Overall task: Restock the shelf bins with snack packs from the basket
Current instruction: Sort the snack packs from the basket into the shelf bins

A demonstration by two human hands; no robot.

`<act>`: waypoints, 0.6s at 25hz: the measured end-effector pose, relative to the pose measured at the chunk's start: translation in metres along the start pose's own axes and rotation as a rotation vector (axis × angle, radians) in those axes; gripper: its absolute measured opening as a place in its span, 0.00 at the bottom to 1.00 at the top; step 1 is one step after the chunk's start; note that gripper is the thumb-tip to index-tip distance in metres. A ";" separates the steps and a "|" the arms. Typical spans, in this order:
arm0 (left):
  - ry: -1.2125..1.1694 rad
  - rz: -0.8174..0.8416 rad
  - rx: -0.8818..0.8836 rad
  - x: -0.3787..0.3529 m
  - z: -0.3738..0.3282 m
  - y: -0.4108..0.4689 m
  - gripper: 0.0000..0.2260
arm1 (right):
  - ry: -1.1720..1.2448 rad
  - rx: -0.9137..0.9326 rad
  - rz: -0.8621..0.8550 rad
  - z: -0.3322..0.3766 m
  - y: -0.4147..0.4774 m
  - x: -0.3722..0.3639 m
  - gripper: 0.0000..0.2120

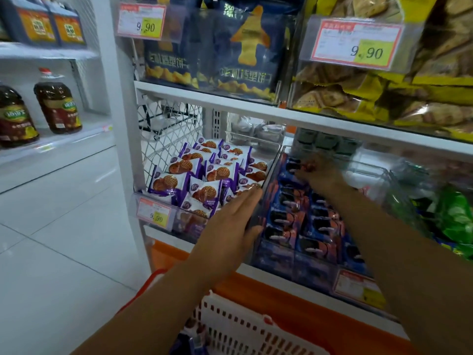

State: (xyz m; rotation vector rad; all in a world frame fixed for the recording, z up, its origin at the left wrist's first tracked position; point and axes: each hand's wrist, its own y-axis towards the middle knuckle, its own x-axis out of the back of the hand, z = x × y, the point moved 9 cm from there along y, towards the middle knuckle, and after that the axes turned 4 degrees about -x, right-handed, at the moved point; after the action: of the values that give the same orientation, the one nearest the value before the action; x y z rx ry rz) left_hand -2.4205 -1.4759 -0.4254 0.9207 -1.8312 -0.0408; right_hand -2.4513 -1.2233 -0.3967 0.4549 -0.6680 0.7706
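As left hand [230, 226] touches bin [271, 175] — right hand [320, 176] blurred.

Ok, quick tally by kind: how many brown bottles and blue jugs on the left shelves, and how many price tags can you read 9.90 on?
Brown bottles: 2
Blue jugs with orange labels: 2
Price tags reading 9.90: 3
Total: 7
A fourth tag at lower right is too blurred to read, so it is not counted.
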 end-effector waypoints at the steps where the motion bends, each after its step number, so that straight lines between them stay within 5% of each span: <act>1: -0.008 0.005 -0.001 0.000 0.001 0.000 0.31 | -0.038 0.002 0.045 -0.004 0.003 -0.010 0.15; 4: -0.016 0.009 0.007 0.002 0.002 -0.001 0.31 | -0.204 0.083 0.074 -0.012 0.005 -0.023 0.18; 7: -0.016 -0.077 0.005 0.015 -0.001 -0.017 0.28 | -0.351 0.137 -0.107 -0.001 -0.005 -0.001 0.26; 11: 0.019 -0.231 0.122 0.036 0.022 -0.078 0.22 | 0.122 0.463 -0.379 0.056 -0.122 0.030 0.15; 13: 0.078 -0.065 0.211 0.015 0.049 -0.119 0.22 | 0.133 0.703 -0.161 0.080 -0.212 -0.014 0.12; 15: 0.168 0.262 0.328 -0.030 0.087 -0.176 0.21 | -0.050 0.727 0.234 0.056 -0.276 -0.101 0.12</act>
State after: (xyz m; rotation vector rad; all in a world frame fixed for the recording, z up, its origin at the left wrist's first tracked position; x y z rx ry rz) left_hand -2.3857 -1.6143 -0.5636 0.8687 -1.8152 0.4986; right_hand -2.3172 -1.4826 -0.4642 1.0717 -0.4746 1.2283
